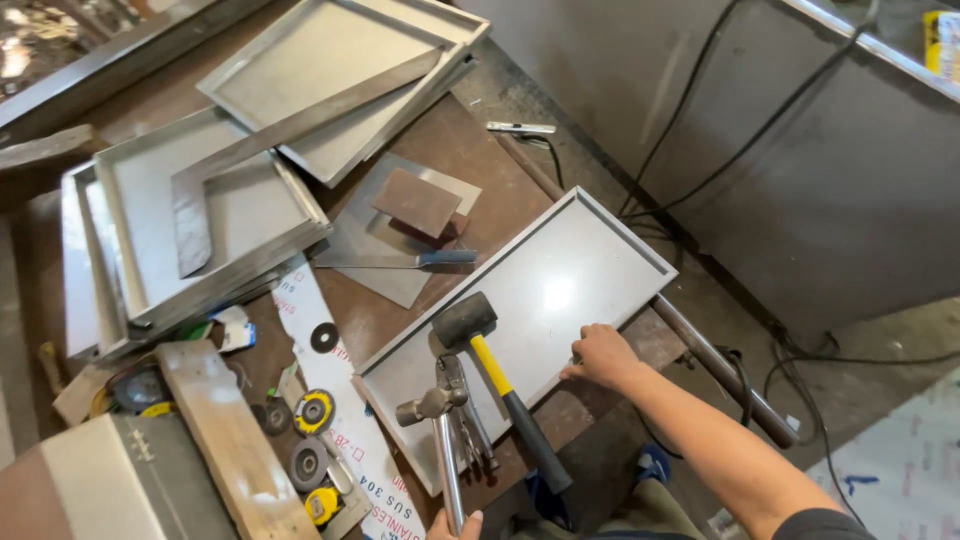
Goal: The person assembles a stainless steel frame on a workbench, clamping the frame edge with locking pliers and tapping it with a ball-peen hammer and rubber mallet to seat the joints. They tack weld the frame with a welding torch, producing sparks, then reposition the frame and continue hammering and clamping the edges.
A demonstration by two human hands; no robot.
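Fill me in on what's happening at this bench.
A person is working on a shallow metal tray lying on a brown workbench. The right hand presses on the tray's near edge. The left hand, barely in view, grips a metal hammer. A black mallet with a yellow handle rests on the tray. More trays are stacked behind.

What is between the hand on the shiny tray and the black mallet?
Nothing visible. The right hand rests on the near edge of the metal tray, and only bare tray lies between it and the mallet, whose black head sits on the tray. The left hand holds a steel hammer beside it.
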